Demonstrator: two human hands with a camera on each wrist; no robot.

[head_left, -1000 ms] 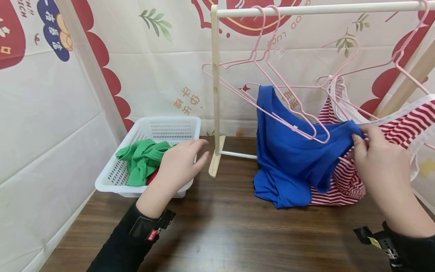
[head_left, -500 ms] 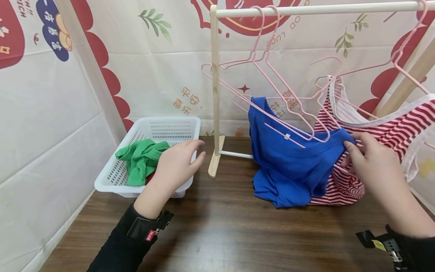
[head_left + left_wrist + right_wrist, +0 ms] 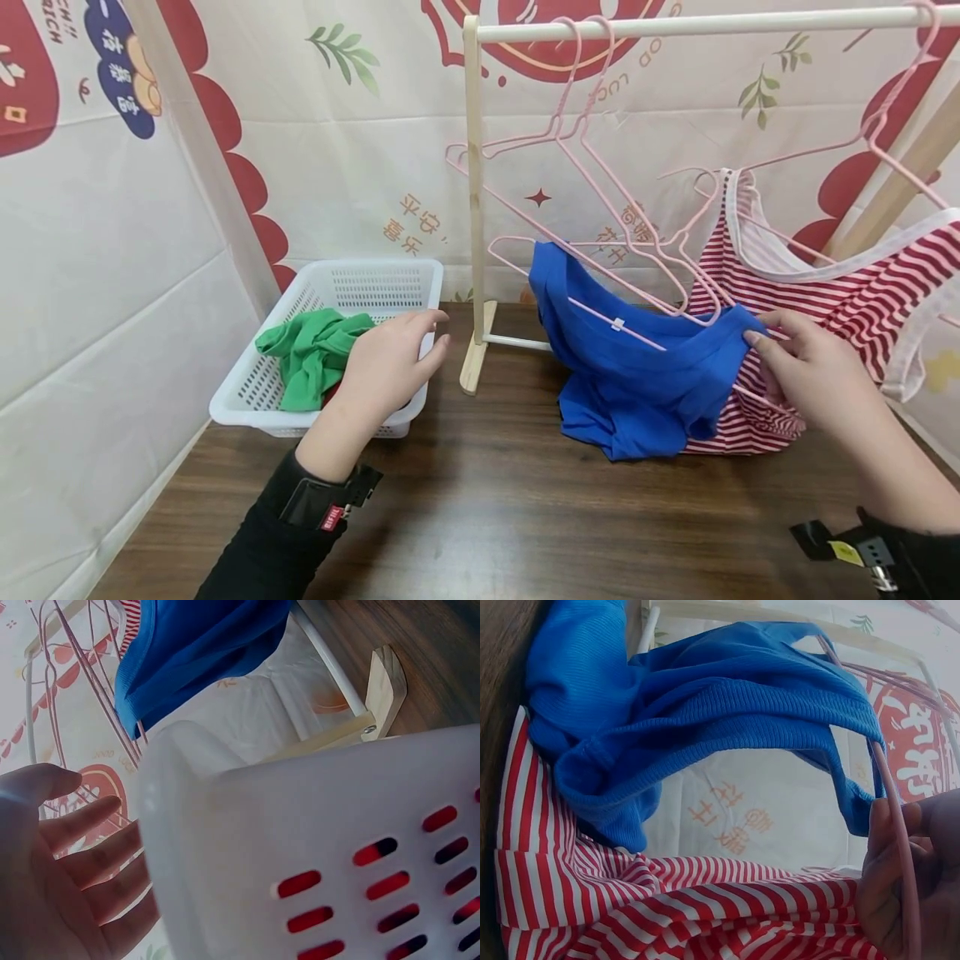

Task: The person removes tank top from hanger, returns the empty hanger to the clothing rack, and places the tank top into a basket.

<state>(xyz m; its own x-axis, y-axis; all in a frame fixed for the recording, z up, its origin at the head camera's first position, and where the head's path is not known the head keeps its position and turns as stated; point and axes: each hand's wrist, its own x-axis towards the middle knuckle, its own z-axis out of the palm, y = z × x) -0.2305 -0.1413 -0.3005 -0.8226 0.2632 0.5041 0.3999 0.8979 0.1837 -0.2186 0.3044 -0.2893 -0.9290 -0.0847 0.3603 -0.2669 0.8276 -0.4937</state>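
Note:
A blue tank top (image 3: pixel 637 392) hangs slack over a pink hanger (image 3: pixel 761 399), its lower part bunched on the table. My right hand (image 3: pixel 817 375) pinches the top's right shoulder between thumb and fingers, with the hanger's bar passing by the fingers (image 3: pixel 881 881). That hanger's hook is off the rail, tipped to the left. Over the right rim of a white basket (image 3: pixel 225 413), my left hand (image 3: pixel 390 358) hovers with relaxed fingers, holding nothing. A crumpled green garment (image 3: pixel 311 358) lies in the basket, partly behind this hand, with something red under it.
Two pink hangers (image 3: pixel 558 125) hang on the white rail (image 3: pixel 712 23) of a wooden rack (image 3: pixel 476 208), crossing in front of the blue top. At right, a red-and-white striped top (image 3: pixel 877 300) hangs behind my right hand. Printed cloth walls enclose the brown table (image 3: pixel 525 517).
My right hand has moved left and slightly down with the blue top's shoulder. The hanger inside it has dropped and shifted left, its hook tipping over. My left hand barely moves.

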